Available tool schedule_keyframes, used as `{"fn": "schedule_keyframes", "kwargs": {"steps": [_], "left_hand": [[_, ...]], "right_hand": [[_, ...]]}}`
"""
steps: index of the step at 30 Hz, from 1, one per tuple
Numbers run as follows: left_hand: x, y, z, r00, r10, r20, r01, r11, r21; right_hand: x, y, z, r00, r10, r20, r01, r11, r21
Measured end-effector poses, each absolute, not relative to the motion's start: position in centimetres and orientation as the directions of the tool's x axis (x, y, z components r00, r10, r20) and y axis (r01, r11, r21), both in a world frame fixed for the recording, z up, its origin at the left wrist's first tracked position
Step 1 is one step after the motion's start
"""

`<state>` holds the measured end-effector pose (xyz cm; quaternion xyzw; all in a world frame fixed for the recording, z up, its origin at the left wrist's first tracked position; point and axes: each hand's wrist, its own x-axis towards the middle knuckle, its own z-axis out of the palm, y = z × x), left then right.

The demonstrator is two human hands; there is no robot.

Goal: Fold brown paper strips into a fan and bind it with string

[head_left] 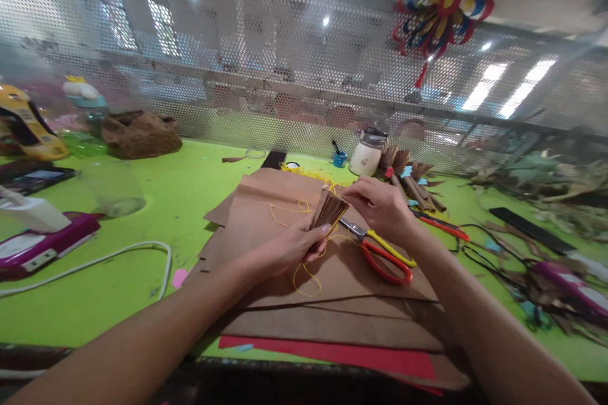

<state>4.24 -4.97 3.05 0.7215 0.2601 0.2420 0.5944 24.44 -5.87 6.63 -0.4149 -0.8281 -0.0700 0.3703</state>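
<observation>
My left hand [297,243] is closed round a small bundle of folded brown paper [327,210], its pleated edges fanning upward. Close to the bundle's top right, my right hand [380,205] has its fingers pinched together; what they hold, if anything, is too small to make out. Yellow thread [308,294] loops over the paper below and left of the bundle. Scissors [387,261] with one red and one yellow handle lie under my right wrist, blades toward the bundle. Beneath both hands lies a stack of large brown paper sheets [266,291].
Bundles of folded brown paper [413,183] lie behind my right hand, near a white jar [367,153] and a small blue pot [339,158]. Purple power strips [42,250] and cables flank the stack. A perforated metal screen [285,88] rises behind the green table [190,183].
</observation>
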Motion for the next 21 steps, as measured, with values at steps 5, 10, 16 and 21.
{"fn": "schedule_keyframes", "kwargs": {"steps": [5, 10, 16, 21], "left_hand": [[4.1, -4.9, 3.1, 0.763, 0.646, 0.009, 0.122, -0.158, 0.980], [4.1, -4.8, 3.1, 0.771, 0.637, -0.019, 0.150, -0.153, 0.977], [4.3, -4.5, 2.1, 0.809, 0.582, -0.088, 0.068, 0.057, 0.996], [4.1, -4.4, 2.0, 0.852, 0.508, -0.127, 0.037, 0.183, 0.982]], "right_hand": [[25.5, -5.1, 5.8, -0.311, 0.657, 0.687, 0.726, 0.631, -0.275], [26.0, -4.6, 4.9, -0.248, 0.697, 0.672, 0.735, 0.588, -0.338], [25.9, -4.7, 4.7, -0.195, 0.709, 0.678, 0.737, 0.562, -0.376], [26.4, -4.6, 4.7, -0.147, 0.726, 0.671, 0.738, 0.532, -0.415]]}}
